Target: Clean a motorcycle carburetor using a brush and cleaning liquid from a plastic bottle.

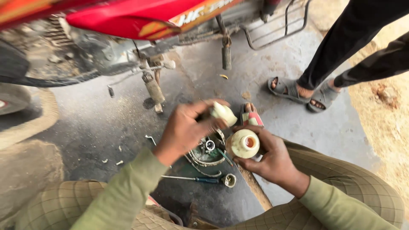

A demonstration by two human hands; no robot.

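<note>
Head view. The person crouched on the grey concrete floor (106, 123) beside a red motorcycle (128, 19). The right hand (268, 159) gripped a cream plastic bottle (243, 144), its open red-rimmed mouth tilted up towards the camera; the fingers (251, 164) were curled closely around the bottle's body from below and behind, the thumb lying along its upper right side. The left hand (183, 130) held a cream cap or small nozzle piece (223, 113) pinched narrowly between thumb and fingertips, just above and to the left of the bottle mouth and apart from it. Judged from this arrangement, the bottle had already been opened, while nothing visibly poured from it; the round dismantled metal part (208, 151) lying on the floor directly beneath both hands appeared to await further attention. A blue-handled screwdriver (194, 179) and a small cylindrical metal piece (229, 180) lay nearby on the floor. A second person's sandalled feet (304, 93) stood well apart, at upper right.
</note>
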